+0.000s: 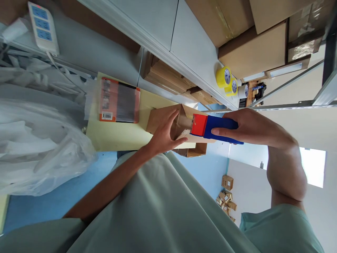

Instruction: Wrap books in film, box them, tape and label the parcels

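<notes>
A small brown cardboard box (pixel 159 118) rests on the pale yellow table. My left hand (pixel 163 136) grips its end, thumb on one side and fingers on the other. In my right hand (pixel 246 126) is a blue-and-red tape dispenser (pixel 219 127), its thumb laid along the blue body. The dispenser's red front end is against or just over the box; contact is hard to tell. Part of the box is hidden behind my left hand and the dispenser. Beside the box lies a flat orange-and-grey package (pixel 119 101) with a barcode.
The yellow table (pixel 144 142) borders a grey shelf (pixel 193 59) holding large cartons (pixel 254 52) and yellow tape rolls (pixel 223 77). A power strip (pixel 43 28) trails its cord nearby. Clear plastic bags (pixel 44 140) bulge beside the table. An open carton (pixel 197 150) sits below; small boxes (pixel 226 182) are farther off.
</notes>
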`<state>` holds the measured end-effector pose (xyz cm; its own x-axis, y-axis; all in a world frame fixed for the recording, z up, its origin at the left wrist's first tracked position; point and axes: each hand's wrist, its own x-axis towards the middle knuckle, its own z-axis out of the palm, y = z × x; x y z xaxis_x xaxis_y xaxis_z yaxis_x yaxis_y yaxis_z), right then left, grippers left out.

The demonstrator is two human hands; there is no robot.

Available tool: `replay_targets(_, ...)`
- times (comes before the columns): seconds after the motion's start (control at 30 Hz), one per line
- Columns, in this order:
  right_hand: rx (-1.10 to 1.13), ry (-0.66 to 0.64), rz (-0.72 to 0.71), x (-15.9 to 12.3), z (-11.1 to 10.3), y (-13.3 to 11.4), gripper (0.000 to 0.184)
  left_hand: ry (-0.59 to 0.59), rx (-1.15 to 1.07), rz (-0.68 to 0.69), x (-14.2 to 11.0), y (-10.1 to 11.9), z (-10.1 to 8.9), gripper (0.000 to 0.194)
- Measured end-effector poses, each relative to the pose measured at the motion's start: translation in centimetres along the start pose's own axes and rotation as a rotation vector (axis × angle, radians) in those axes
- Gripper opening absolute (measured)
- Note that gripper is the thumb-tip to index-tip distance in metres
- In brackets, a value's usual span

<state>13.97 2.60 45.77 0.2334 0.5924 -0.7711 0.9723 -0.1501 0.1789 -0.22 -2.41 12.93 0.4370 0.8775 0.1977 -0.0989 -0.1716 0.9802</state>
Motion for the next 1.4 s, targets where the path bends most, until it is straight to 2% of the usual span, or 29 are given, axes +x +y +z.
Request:
replay_targets(0.07, -0.019, 0.008, -0.008, -0.1, 0.0, -0.3, 0.069, -0.079, 0.033, 0.128, 2.0, 0.7, -0.6, 0.097)
replay_targets(0.13, -0.046, 0.043, -0.039, -0.1, 0.0, -0.5, 0.069, -0.157, 0.074, 0.202, 3.8, 1.0, -1.0, 0.076)
replay_targets(0.2, -0.070, 0.079, -0.060, 0.0, 0.2, -0.6, 0.068, -0.201, 0.111, 0.222, 5.1, 0.9, -1.2, 0.058)
replay_targets(0.27, -0.074, 0.101, -0.069, 0.1, 0.4, -0.5, 0.066, -0.212, 0.154, 0.206, 5.7, 0.6, -1.3, 0.049)
replay_targets(0.47, -0.040, 0.127, -0.093, 0.0, 1.5, 1.7, 0.066, -0.208, 0.265, 0.185, 5.3, 0.4, -1.0, 0.054)
replay_targets(0.67, -0.033, 0.057, -0.036, 1.1, 3.7, 5.9, 0.071, -0.205, 0.317, 0.166, 4.7, 0.4, -1.1, 0.064)
replay_targets(0.87, 0.044, -0.021, -0.060, 5.6, 7.3, 10.7, 0.071, -0.175, 0.416, 0.135, 4.0, 0.5, -1.5, 0.073)
replay_targets(1.07, 0.069, -0.041, -0.122, 9.9, 10.3, 12.3, 0.070, -0.141, 0.432, 0.057, 3.6, 1.7, -1.8, 0.058)
replay_targets(1.17, 0.051, 0.009, -0.144, 10.5, 11.2, 12.5, 0.069, -0.078, 0.406, -0.053, 2.7, 2.4, -1.0, 0.050)
replay_targets(1.3, 0.047, 0.086, -0.235, 10.8, 12.0, 13.1, 0.067, 0.187, 0.371, -0.231, 1.2, 2.8, 2.1, 0.059)
replay_targets(1.4, 0.052, 0.116, -0.304, 11.2, 12.5, 13.7, 0.064, 0.328, 0.500, -0.334, 0.9, 3.1, 4.7, 0.049)
